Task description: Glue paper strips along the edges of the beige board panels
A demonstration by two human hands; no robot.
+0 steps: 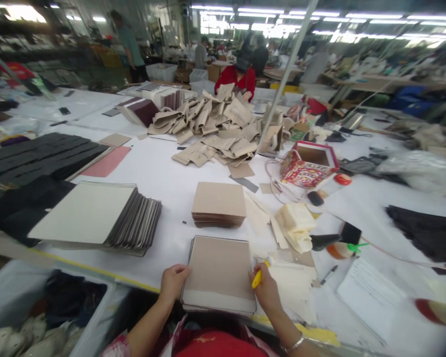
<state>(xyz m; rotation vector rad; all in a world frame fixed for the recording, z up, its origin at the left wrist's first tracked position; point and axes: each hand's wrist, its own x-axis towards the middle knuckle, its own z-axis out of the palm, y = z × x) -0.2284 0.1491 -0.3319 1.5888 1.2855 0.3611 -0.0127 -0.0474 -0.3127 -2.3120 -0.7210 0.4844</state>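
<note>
In front of me lies a stack of squarish panels, topped by a beige panel [221, 265] over a paler sheet with dark edges. My left hand [174, 281] is closed, its thumb and fingers pinching the stack's left edge at the beige panel. At the right edge, my right hand [266, 290] grips a small yellow-handled tool [257, 278]; its working end cannot be made out. Those fingertips also touch the panel's edge. Just beyond sits a neat pile of smaller beige pieces [218, 201]. To the left, large pale grey panels [87, 213] lie in a fanned stack.
Folded beige pieces [223, 124] form a heap farther back, near a slanted pole [288, 74]. At right are a patterned box [308, 166], a cream cloth bundle [295, 225], a pen [329, 275] and written paper [369, 297]. A person in red [236, 82] is across the table.
</note>
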